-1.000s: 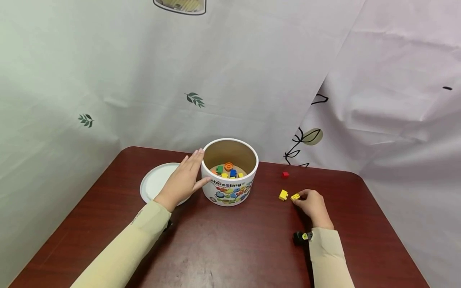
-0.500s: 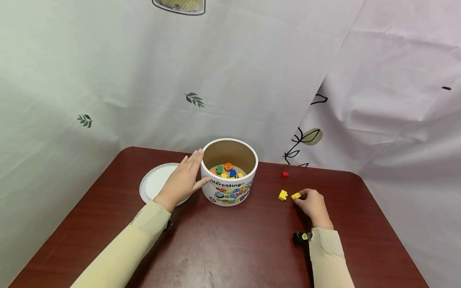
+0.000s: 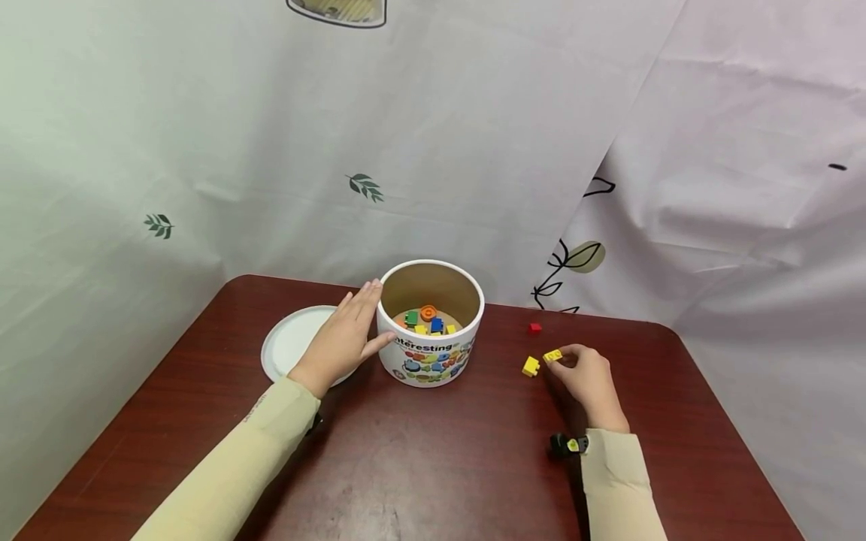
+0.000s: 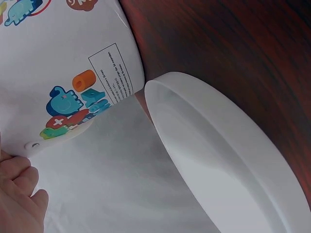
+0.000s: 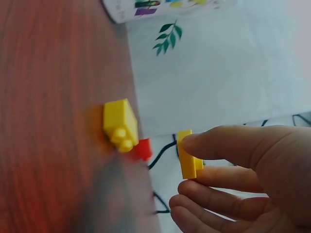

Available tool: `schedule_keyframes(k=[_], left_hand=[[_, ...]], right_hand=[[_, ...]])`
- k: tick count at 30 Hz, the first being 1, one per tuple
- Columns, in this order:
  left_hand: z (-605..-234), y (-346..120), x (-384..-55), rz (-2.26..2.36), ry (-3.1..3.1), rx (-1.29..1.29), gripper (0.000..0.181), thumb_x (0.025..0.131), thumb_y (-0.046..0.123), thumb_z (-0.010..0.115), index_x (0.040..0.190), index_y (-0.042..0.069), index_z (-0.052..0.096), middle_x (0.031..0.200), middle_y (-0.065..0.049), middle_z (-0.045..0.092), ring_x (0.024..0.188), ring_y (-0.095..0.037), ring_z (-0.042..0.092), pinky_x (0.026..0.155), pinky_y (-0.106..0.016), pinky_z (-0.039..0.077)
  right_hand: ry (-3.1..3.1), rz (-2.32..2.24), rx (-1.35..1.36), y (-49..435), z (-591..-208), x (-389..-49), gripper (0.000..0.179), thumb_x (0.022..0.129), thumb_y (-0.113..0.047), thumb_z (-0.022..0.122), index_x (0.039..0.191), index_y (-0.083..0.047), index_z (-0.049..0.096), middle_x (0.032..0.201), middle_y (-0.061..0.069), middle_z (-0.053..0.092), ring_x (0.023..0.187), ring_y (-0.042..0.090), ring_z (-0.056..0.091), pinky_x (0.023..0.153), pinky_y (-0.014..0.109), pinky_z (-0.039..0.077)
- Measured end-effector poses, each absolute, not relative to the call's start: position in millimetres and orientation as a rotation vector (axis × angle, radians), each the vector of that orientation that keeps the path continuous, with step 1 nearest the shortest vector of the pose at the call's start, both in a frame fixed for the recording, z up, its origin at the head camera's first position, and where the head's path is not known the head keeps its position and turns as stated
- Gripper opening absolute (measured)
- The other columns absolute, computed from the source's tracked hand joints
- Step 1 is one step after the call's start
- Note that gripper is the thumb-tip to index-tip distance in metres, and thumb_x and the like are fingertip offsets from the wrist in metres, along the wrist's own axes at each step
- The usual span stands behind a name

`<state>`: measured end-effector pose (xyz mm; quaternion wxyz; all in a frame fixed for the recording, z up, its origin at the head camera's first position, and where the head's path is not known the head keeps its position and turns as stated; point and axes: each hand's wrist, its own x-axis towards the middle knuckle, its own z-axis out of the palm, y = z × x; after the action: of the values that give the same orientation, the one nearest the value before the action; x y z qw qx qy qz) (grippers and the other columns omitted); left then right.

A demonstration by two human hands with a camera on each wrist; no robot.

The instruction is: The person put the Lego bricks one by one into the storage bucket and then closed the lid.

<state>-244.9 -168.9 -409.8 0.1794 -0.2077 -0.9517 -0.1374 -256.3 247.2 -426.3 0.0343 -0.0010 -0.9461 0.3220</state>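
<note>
A round white tub with printed toy pictures holds several coloured blocks. My left hand rests against the tub's left side with its fingers straight; in the left wrist view its fingers touch the printed wall. Between thumb and fingers, my right hand pinches a yellow building block, raised off the table in the right wrist view. A second yellow block lies on the table just left of that hand. Farther back sits a small red block.
A white round lid lies left of the tub, partly behind my left hand. The dark red-brown table ends at a pale curtain with leaf prints, close behind the tub.
My right hand has lifted slightly with the yellow block, which moved a little up and left in the head view. The left hand and tub have stayed in place.
</note>
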Motion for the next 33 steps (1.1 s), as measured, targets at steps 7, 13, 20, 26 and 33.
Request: schedule_keyframes(k=[7, 13, 20, 26, 33], left_hand=[[-410, -169, -245, -0.391, -2.679, -0.598, 0.088, 0.097, 0.046, 0.067, 0.156, -0.008, 0.028, 0.162, -0.022, 0.030, 0.150, -0.035, 0.029, 0.121, -0.054, 0.026], [-411, -170, -246, -0.389, -2.685, -0.596, 0.088, 0.097, 0.046, 0.066, 0.156, -0.007, 0.028, 0.162, -0.022, 0.030, 0.151, -0.034, 0.029, 0.121, -0.053, 0.026], [-410, -170, -245, -0.384, -2.682, -0.595, 0.089, 0.096, 0.046, 0.067, 0.156, -0.008, 0.029, 0.162, -0.023, 0.031, 0.150, -0.035, 0.029, 0.121, -0.054, 0.027], [-410, -169, -245, -0.390, -2.685, -0.599, 0.088, 0.097, 0.046, 0.066, 0.156, -0.007, 0.028, 0.162, -0.022, 0.030, 0.150, -0.035, 0.029, 0.121, -0.054, 0.026], [-410, -170, -245, -0.392, -2.702, -0.588, 0.088, 0.097, 0.046, 0.066, 0.156, -0.007, 0.028, 0.162, -0.022, 0.029, 0.151, -0.034, 0.028, 0.122, -0.053, 0.024]], right_hand=[[-2.827, 0.987, 0.078, 236, -414, -250, 0.037, 0.093, -0.015, 0.072, 0.121, 0.008, 0.066, 0.112, 0.025, 0.069, 0.101, 0.037, 0.067, 0.085, 0.050, 0.058], [-2.767, 1.002, 0.160, 224, -403, -245, 0.036, 0.092, -0.014, 0.074, 0.121, 0.006, 0.067, 0.115, 0.024, 0.067, 0.101, 0.036, 0.068, 0.086, 0.050, 0.059], [-2.685, 1.054, 0.231, 206, -392, -242, 0.037, 0.090, -0.014, 0.077, 0.122, 0.003, 0.069, 0.114, 0.021, 0.067, 0.099, 0.034, 0.071, 0.086, 0.047, 0.060], [-2.618, 1.100, 0.280, 189, -387, -243, 0.038, 0.088, -0.013, 0.079, 0.120, 0.004, 0.070, 0.110, 0.019, 0.067, 0.099, 0.033, 0.070, 0.086, 0.046, 0.060], [-2.537, 1.127, 0.364, 168, -381, -246, 0.035, 0.086, -0.013, 0.080, 0.117, 0.000, 0.073, 0.109, 0.016, 0.069, 0.098, 0.031, 0.071, 0.085, 0.046, 0.061]])
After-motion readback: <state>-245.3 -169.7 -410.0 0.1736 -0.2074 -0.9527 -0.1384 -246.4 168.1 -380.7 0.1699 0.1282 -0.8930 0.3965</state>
